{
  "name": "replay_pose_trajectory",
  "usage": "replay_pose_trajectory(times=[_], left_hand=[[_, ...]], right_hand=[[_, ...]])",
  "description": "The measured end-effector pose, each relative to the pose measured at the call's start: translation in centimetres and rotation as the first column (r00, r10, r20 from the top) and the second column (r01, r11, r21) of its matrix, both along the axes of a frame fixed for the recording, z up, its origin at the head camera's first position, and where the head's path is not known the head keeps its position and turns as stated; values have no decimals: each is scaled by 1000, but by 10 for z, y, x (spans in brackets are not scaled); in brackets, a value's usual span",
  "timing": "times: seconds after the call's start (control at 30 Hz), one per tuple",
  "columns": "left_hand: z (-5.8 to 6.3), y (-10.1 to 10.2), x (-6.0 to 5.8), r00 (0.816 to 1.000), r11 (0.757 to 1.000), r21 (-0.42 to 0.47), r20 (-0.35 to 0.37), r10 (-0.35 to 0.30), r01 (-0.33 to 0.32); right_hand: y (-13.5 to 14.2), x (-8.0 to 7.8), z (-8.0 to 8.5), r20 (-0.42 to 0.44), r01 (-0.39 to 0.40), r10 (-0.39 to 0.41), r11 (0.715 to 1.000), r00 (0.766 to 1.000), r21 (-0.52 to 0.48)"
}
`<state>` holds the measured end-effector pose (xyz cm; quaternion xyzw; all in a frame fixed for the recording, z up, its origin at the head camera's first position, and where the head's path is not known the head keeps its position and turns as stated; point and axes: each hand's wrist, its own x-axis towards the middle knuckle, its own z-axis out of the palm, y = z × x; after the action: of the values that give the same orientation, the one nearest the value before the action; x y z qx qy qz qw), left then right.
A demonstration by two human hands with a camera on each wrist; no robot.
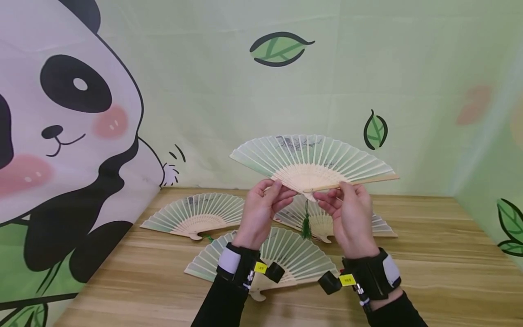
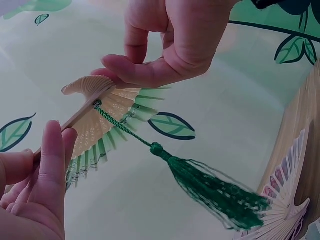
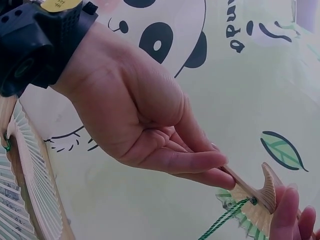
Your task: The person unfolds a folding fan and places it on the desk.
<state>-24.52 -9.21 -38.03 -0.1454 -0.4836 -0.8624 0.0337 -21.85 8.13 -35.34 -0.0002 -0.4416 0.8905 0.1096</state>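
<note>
In the head view, a spread folding fan (image 1: 312, 154) with pale green leaf and cream ribs is held up above the table. My left hand (image 1: 261, 209) pinches its left side, thumb against fingers. On the other side my right hand (image 1: 353, 213) pinches the wooden guard stick (image 1: 376, 179). A dark green tassel (image 2: 215, 195) hangs by a cord from the fan's pivot. Below lie three more spread fans: a left fan (image 1: 200, 213), a front fan (image 1: 286, 254) partly covered by my left wrist, and a right fan (image 1: 382, 227) partly hidden behind my hands.
All three lower fans rest on a wood-grain table (image 1: 441, 254). Behind it hangs a pale green backdrop (image 1: 196, 91) printed with leaves and a large panda (image 1: 81, 172). Another backdrop panel (image 1: 490, 163) borders the right side.
</note>
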Motion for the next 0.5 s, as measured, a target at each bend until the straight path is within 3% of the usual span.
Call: replay_pose_trajectory(times=[0.5], left_hand=[[-1, 8, 3, 1000, 1000, -17, -26, 14, -14]], right_hand=[[2, -5, 0, -4, 118, -118, 991, 993, -62]])
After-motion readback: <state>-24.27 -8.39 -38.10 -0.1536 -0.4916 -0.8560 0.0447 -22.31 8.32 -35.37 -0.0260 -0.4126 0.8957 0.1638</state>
